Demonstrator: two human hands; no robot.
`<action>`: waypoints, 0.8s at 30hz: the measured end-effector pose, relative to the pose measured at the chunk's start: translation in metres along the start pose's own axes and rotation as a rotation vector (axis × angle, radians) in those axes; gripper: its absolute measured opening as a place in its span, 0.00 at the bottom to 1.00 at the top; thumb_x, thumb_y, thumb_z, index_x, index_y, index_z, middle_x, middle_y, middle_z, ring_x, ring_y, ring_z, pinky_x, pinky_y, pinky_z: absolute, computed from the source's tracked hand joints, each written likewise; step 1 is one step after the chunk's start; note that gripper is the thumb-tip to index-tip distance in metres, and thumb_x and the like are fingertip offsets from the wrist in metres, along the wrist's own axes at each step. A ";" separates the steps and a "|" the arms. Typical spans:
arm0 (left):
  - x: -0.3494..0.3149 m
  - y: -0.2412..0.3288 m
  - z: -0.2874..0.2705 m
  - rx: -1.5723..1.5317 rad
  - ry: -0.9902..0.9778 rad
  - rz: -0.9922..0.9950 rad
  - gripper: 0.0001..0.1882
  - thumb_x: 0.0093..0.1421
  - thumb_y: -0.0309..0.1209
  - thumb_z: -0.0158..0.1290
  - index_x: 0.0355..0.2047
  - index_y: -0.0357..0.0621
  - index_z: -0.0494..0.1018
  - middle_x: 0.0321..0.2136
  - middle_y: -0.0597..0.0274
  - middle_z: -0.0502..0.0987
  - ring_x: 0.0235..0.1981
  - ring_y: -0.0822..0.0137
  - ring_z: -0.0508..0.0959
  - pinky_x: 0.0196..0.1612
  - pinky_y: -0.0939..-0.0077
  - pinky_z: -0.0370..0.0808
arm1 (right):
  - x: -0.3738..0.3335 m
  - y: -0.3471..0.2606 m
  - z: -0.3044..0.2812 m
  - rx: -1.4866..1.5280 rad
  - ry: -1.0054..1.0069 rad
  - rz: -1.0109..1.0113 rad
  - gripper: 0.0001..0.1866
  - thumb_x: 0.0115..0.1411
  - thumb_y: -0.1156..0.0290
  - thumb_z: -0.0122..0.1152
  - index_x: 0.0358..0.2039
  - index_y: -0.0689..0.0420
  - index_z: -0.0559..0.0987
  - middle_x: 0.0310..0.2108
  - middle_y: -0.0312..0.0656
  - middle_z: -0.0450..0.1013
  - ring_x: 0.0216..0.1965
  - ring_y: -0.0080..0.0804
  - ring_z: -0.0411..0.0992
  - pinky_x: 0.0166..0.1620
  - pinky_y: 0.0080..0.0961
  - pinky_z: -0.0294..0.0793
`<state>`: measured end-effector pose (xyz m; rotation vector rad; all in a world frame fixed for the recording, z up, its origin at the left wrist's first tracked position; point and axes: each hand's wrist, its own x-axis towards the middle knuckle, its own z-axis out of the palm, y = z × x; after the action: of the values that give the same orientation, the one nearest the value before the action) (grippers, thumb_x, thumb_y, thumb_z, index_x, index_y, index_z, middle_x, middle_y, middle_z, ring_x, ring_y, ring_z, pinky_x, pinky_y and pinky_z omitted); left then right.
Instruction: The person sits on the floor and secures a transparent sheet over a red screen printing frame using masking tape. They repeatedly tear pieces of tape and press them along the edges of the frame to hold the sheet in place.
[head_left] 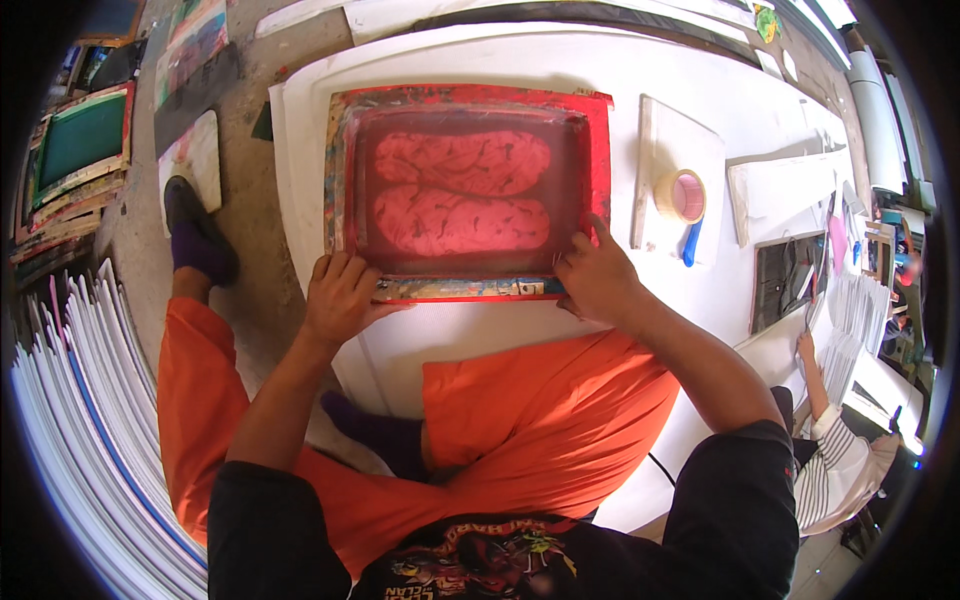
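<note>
A silk-screen frame with red-stained edges lies flat on a white board. Its dark red mesh shows two pinkish, sole-shaped areas, the upper one and the lower one, side by side lengthwise. My left hand grips the frame's near left corner, fingers curled over the edge. At the near right corner my right hand holds the frame too, with its index finger lying up along the right rail. Both thumbs are against the near edge. What lies under the frame is hidden.
To the right, a tape roll and a blue-handled tool lie by a pale board. Another dark-meshed frame is farther right, near a person in a striped top. White sheets are stacked at left, below several other frames.
</note>
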<state>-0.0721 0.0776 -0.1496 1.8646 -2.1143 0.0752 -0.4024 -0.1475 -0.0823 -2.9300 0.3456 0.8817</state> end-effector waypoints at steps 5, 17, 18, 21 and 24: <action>0.008 0.016 -0.002 -0.218 -0.015 0.047 0.29 0.52 0.49 0.69 0.47 0.42 0.79 0.42 0.57 0.77 0.44 0.53 0.77 0.51 0.55 0.75 | 0.008 -0.012 -0.002 0.218 0.164 0.020 0.28 0.54 0.47 0.74 0.46 0.55 0.84 0.47 0.39 0.80 0.55 0.40 0.73 0.65 0.47 0.66; 0.010 0.036 0.013 -0.256 -0.055 0.068 0.29 0.48 0.30 0.68 0.52 0.38 0.79 0.42 0.56 0.80 0.42 0.56 0.79 0.46 0.60 0.79 | 0.029 -0.049 0.027 0.215 0.547 -0.022 0.13 0.58 0.64 0.65 0.41 0.56 0.85 0.39 0.37 0.78 0.47 0.36 0.74 0.49 0.38 0.74; 0.011 0.037 0.010 -0.243 -0.044 0.074 0.26 0.49 0.30 0.66 0.51 0.38 0.80 0.42 0.57 0.81 0.41 0.57 0.79 0.45 0.61 0.79 | 0.028 -0.049 0.025 0.203 0.559 -0.023 0.12 0.57 0.65 0.65 0.39 0.56 0.85 0.38 0.37 0.77 0.45 0.36 0.74 0.49 0.38 0.74; 0.012 0.037 0.009 -0.227 0.021 0.038 0.25 0.48 0.28 0.66 0.49 0.37 0.81 0.41 0.59 0.81 0.39 0.59 0.79 0.41 0.61 0.77 | 0.031 -0.047 0.017 0.131 0.554 -0.003 0.15 0.56 0.65 0.65 0.41 0.58 0.85 0.36 0.37 0.77 0.43 0.37 0.74 0.52 0.42 0.74; 0.022 0.034 0.010 -0.206 0.107 0.001 0.24 0.47 0.27 0.65 0.47 0.38 0.81 0.39 0.60 0.81 0.38 0.60 0.79 0.39 0.63 0.76 | 0.042 -0.036 0.006 0.043 0.600 0.017 0.16 0.56 0.65 0.66 0.42 0.60 0.86 0.35 0.38 0.76 0.41 0.38 0.74 0.55 0.46 0.74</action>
<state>-0.1097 0.0590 -0.1473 1.7017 -1.9708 -0.0412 -0.3636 -0.1196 -0.1105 -3.0865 0.4059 -0.0313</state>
